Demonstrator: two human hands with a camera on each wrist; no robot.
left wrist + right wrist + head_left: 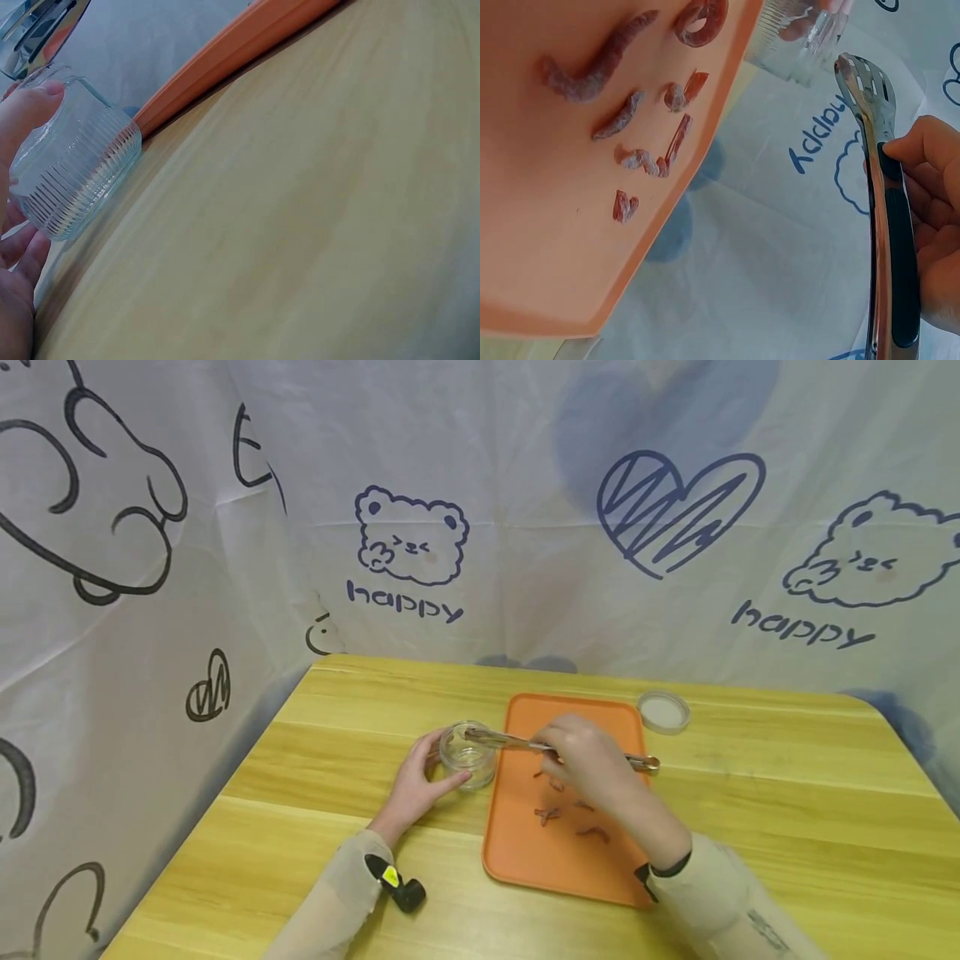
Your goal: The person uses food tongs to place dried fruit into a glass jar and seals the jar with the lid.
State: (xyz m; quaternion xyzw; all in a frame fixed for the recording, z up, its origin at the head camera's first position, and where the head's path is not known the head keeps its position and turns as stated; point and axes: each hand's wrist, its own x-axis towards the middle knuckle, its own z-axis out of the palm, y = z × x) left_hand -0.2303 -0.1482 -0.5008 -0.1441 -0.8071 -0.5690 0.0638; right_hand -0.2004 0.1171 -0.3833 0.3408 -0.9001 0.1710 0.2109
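My left hand (420, 781) holds a clear ribbed glass jar (82, 161) at the tray's left edge, thumb on the near side and fingers round the far side. My right hand (588, 760) grips metal tongs (889, 202) with black handle pads. In the head view the slotted tips of the tongs lie over the jar's mouth. A small reddish-brown bit (845, 73) shows between those tips. Several wrinkled, reddish-brown strips (604, 60) with a whitish coating lie on an orange tray (555, 868) below the right hand.
A round, clear lid (663, 712) lies on the wooden table (300, 827) beyond the tray's far right corner. White cloth (525, 610) with blue drawings hangs behind the table. On the left sleeve sits a black strap device (393, 881).
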